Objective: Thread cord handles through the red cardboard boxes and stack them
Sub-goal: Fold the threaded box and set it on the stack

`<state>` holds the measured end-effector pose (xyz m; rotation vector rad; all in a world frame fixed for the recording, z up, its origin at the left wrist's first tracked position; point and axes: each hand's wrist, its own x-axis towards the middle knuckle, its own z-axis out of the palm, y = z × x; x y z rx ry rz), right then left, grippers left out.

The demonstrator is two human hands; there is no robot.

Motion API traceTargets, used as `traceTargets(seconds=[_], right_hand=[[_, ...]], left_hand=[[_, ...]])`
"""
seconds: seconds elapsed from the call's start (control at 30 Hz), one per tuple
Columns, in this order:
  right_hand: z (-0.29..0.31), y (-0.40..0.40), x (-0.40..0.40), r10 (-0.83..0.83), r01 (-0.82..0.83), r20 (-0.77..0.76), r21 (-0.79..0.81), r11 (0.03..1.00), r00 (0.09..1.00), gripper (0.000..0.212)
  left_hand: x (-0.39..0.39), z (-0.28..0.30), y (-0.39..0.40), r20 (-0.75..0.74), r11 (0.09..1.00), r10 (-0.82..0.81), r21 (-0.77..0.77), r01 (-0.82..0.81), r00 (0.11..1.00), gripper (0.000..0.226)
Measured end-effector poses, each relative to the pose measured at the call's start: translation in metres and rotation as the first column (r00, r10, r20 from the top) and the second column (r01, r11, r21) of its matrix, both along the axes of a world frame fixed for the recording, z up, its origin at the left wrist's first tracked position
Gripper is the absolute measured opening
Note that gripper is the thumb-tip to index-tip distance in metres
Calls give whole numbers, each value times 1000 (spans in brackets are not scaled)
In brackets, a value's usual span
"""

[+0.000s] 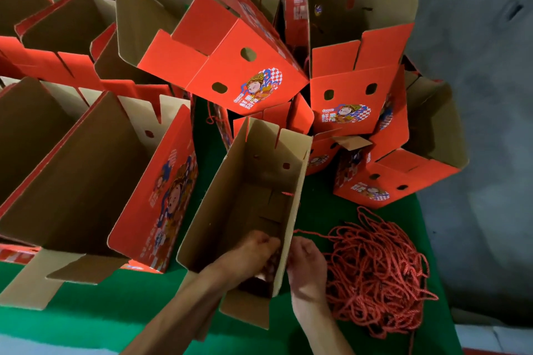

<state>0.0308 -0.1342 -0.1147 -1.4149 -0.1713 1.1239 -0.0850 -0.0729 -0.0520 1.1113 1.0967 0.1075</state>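
Along the left, finished red boxes (86,158) are lying open-mouthed in overlapping rows on the green tabletop (86,314), and more are leaning in a loose heap (288,66) across the back, their punched handle holes facing the camera.

Just right of the rows, the box being worked on (251,181) is standing open toward the viewer, its long axis running away from the person and slightly to the right. The left hand (251,251) is reaching inside it from the near end, fingers (266,241) curled against the inner face of the right wall; they seem to be pinching something small there, though whether it is the cord end is hidden by the wall.

On the outer side of that same wall the right hand (307,265) is pressing in, its fingers bent toward the cardboard as if feeding cord through a hole; the grip itself is turned away, so I cannot tell if it is closed on anything. A single cord strand (313,233) is running from just above this hand rightward into the tangled pile of red cord (377,277), which is lying just beside the right hand.

The move in hand turns on that wall: cord outside and right, receiving fingers inside and left, the two hands nearly meeting through the cardboard. Further up the wall, another bit of red cord (287,194) is poking through.
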Motion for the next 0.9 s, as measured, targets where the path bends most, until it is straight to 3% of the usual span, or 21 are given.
traceTargets(seconds=[0.1,0.27,0.33,0.5,0.6,0.67,0.73,0.8,0.9], right_hand=[[2,-3,-14,-82,77,112,52,996,990,10],[5,-2,-25,-162,134,247,128,983,955,18],[-4,-1,-24,-150,129,267,92,987,952,17],[-44,-3,-19,-17,25,169,-41,999,986,18],[-61,-3,-11,104,-82,222,-105,991,969,15],[-72,-7,-4,213,-178,274,-148,973,938,21],[-80,-13,1,335,-303,294,-149,941,896,27],[-85,-20,5,426,-397,274,-157,904,862,26],[-91,-26,5,437,-386,302,-215,897,847,20]], left_hand=[[4,-8,2,-63,996,-7,89,13,998,37],[6,-12,1,-136,954,-80,276,116,987,37],[7,-12,0,-134,961,-81,253,114,988,36],[3,-7,1,-92,998,54,20,-53,994,41],[3,8,1,-88,992,87,101,-78,992,43],[-5,24,-1,-125,960,47,279,-10,991,38],[-19,40,-4,-197,808,10,580,108,980,25],[-37,57,-4,-178,524,72,844,115,981,15],[-70,84,2,-146,167,113,978,126,983,29]])
